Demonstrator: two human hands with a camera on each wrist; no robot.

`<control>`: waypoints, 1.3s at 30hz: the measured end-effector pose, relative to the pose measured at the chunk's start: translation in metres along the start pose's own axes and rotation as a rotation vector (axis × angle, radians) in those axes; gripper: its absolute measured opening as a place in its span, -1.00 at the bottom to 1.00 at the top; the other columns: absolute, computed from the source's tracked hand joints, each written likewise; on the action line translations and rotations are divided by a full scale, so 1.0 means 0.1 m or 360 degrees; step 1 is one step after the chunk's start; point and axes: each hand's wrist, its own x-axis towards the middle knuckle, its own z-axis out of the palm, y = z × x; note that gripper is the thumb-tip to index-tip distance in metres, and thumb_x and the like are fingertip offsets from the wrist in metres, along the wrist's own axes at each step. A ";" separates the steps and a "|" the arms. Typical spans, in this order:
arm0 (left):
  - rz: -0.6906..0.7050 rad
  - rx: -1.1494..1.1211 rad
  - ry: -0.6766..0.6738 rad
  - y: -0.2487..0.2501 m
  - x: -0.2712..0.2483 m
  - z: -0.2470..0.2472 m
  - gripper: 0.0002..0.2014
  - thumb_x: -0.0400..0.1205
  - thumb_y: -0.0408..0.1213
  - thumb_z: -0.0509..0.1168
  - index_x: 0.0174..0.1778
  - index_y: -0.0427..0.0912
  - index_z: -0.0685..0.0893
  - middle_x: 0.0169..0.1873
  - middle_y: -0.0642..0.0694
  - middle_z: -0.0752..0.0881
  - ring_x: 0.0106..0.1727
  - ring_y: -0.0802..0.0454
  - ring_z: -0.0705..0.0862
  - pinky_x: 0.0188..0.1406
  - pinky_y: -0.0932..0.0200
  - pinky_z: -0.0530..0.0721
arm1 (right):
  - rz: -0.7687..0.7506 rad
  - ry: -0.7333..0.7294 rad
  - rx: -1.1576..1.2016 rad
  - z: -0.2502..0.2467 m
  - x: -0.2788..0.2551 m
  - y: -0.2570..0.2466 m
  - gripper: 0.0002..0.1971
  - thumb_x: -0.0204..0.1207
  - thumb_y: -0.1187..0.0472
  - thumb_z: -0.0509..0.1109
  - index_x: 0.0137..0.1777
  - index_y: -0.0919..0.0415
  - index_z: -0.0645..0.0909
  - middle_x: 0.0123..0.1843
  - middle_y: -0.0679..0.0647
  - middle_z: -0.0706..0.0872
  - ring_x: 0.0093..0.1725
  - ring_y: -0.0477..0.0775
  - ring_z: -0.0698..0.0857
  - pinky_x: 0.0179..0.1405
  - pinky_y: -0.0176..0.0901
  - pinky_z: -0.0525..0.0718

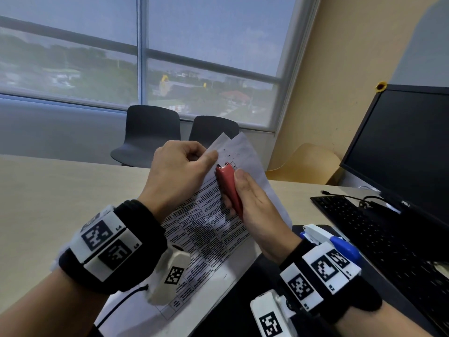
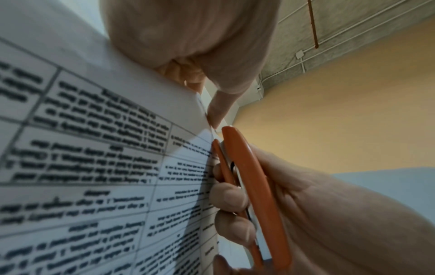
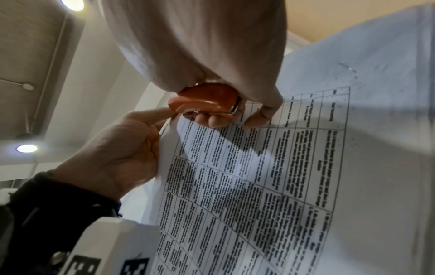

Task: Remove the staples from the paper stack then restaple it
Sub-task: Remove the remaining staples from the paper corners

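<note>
The printed paper stack [image 1: 206,227] is held tilted up off the desk, its top corners fanned apart. My left hand [image 1: 206,154] pinches the stack's upper left edge between thumb and forefinger. My right hand [image 1: 234,190] grips a red staple remover [image 1: 228,186], whose metal tip lies on the top sheet just right of my left thumb. The left wrist view shows the staple remover [image 2: 254,186] lying along the paper [image 2: 94,148] edge. In the right wrist view the staple remover [image 3: 207,100] sits on the paper [image 3: 259,186] corner. A white and blue stapler [image 1: 323,239] lies behind my right wrist.
A black keyboard [image 1: 379,234] and a dark monitor [image 1: 413,147] stand at the right. A black mat [image 1: 230,300] lies under the paper's near corner on the beige desk [image 1: 60,203]. Two dark chairs [image 1: 150,132] stand beyond the desk, by the window.
</note>
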 end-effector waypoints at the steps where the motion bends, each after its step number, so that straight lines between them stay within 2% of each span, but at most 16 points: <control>1: 0.0009 0.0006 -0.0003 0.00 0.00 0.00 -0.71 0.63 -0.01 0.37 -0.30 -0.08 0.82 -0.37 -0.03 0.82 -0.24 -0.04 0.81 -0.18 -0.18 0.81 | 0.0003 0.0005 -0.0009 0.00 0.00 -0.01 -0.63 0.75 -0.15 0.03 0.13 0.07 0.55 -0.22 0.06 0.56 -0.29 -0.08 0.52 -0.22 -0.18 0.56; 6: 0.0015 -0.0004 0.0032 0.01 0.01 -0.01 -0.71 0.65 -0.06 0.38 -0.32 -0.10 0.81 -0.38 -0.11 0.81 -0.25 -0.15 0.80 -0.21 -0.24 0.79 | -0.0008 0.0010 -0.0018 0.00 -0.01 -0.07 -0.64 0.73 -0.17 0.05 0.12 0.02 0.58 -0.22 0.07 0.56 -0.35 -0.16 0.52 -0.29 -0.28 0.54; 10: 0.0004 -0.0018 0.0052 0.01 0.01 0.00 -0.72 0.64 -0.07 0.39 -0.33 -0.11 0.82 -0.38 -0.11 0.81 -0.26 -0.15 0.79 -0.22 -0.22 0.79 | -0.0020 -0.0002 -0.0060 0.00 -0.02 -0.09 -0.58 0.72 -0.19 0.04 0.20 0.08 0.57 -0.23 0.06 0.56 -0.33 -0.13 0.52 -0.23 -0.22 0.55; 13: -0.0004 -0.0006 0.0072 -0.01 0.01 0.01 -0.71 0.64 -0.06 0.39 -0.34 -0.11 0.82 -0.38 -0.10 0.81 -0.25 -0.14 0.80 -0.22 -0.23 0.79 | -0.0025 0.0029 -0.0145 0.00 -0.02 -0.10 -0.59 0.71 -0.22 0.03 0.14 0.02 0.58 -0.23 0.05 0.57 -0.29 -0.09 0.54 -0.19 -0.16 0.55; 16: 0.0017 0.0020 0.0096 -0.02 0.00 0.01 -0.72 0.63 -0.09 0.41 -0.35 -0.11 0.82 -0.41 -0.07 0.80 -0.28 -0.10 0.78 -0.23 -0.17 0.80 | -0.0097 0.0083 -0.0414 -0.01 -0.03 -0.14 -0.55 0.70 -0.27 -0.01 0.16 -0.03 0.59 -0.18 -0.06 0.68 -0.17 -0.04 0.64 -0.03 -0.03 0.62; 18: 0.0101 0.0109 0.0090 -0.01 0.00 0.01 -0.74 0.63 -0.12 0.43 -0.36 -0.11 0.82 -0.46 -0.03 0.78 -0.34 -0.05 0.76 -0.27 -0.07 0.79 | -0.0103 0.0135 -0.0640 -0.03 -0.05 -0.22 -0.51 0.71 -0.26 -0.06 0.22 0.00 0.59 -0.08 0.00 0.73 -0.04 0.02 0.70 0.08 0.02 0.64; 21: 0.0245 0.0238 0.0042 0.01 -0.02 0.02 -0.75 0.62 -0.12 0.44 -0.34 -0.10 0.84 -0.50 0.00 0.75 -0.40 -0.03 0.71 -0.35 0.05 0.68 | -0.0092 0.0186 -0.0873 -0.06 -0.11 -0.34 -0.48 0.72 -0.26 -0.10 0.16 0.02 0.61 -0.10 0.05 0.74 -0.02 0.12 0.69 0.08 0.06 0.62; 25: 0.0315 0.0262 0.0049 0.01 -0.03 0.04 -0.75 0.61 -0.08 0.43 -0.33 -0.10 0.84 -0.51 0.00 0.75 -0.41 -0.04 0.70 -0.33 -0.02 0.72 | -0.0107 0.0233 -0.1078 -0.10 -0.15 -0.40 -0.45 0.71 -0.27 -0.11 0.13 0.02 0.64 0.02 0.13 0.78 0.09 0.24 0.69 0.17 0.16 0.61; 30: 0.0346 0.0203 0.0031 0.03 -0.06 0.04 -0.69 0.56 -0.01 0.36 -0.36 -0.13 0.83 -0.53 -0.08 0.72 -0.43 -0.09 0.66 -0.36 -0.03 0.66 | -0.0182 0.0217 -0.1136 -0.14 -0.12 -0.43 -0.48 0.74 -0.23 -0.10 -0.07 0.03 0.60 -0.13 0.18 0.76 -0.03 0.27 0.70 0.03 0.15 0.63; 33: 0.0348 0.0120 0.0021 0.01 -0.05 0.03 -0.70 0.58 -0.07 0.38 -0.40 -0.15 0.80 -0.54 -0.15 0.70 -0.43 -0.18 0.64 -0.42 -0.02 0.61 | -0.0266 0.0181 -0.0913 -0.13 -0.07 -0.31 -0.50 0.76 -0.20 -0.05 0.02 0.08 0.64 -0.21 0.12 0.73 -0.14 0.18 0.71 -0.03 0.17 0.66; 35: 0.0333 0.0057 0.0015 0.01 -0.05 0.01 -0.69 0.56 -0.07 0.38 -0.43 -0.18 0.77 -0.52 -0.23 0.69 -0.40 -0.25 0.64 -0.44 -0.01 0.58 | -0.0266 0.0134 -0.0640 -0.08 -0.05 -0.21 -0.54 0.77 -0.17 -0.03 0.04 0.07 0.63 -0.27 0.03 0.66 -0.24 0.00 0.66 -0.13 0.10 0.66; 38: 0.0305 0.0020 -0.0003 0.03 -0.06 0.00 -0.68 0.56 -0.08 0.38 -0.43 -0.20 0.76 -0.49 -0.27 0.69 -0.38 -0.26 0.64 -0.43 0.01 0.57 | -0.0240 0.0088 -0.0291 -0.03 -0.04 -0.15 -0.61 0.79 -0.08 -0.01 0.11 0.11 0.59 -0.31 -0.16 0.56 -0.36 -0.30 0.55 -0.36 -0.38 0.54; 39: 0.0284 0.0005 -0.0004 0.04 -0.05 0.00 -0.69 0.57 -0.09 0.39 -0.42 -0.20 0.78 -0.48 -0.26 0.71 -0.37 -0.25 0.66 -0.42 0.02 0.59 | -0.0265 0.0077 -0.0272 -0.02 -0.03 -0.14 -0.62 0.78 -0.07 0.00 0.12 0.11 0.59 -0.33 -0.20 0.57 -0.37 -0.31 0.55 -0.35 -0.43 0.51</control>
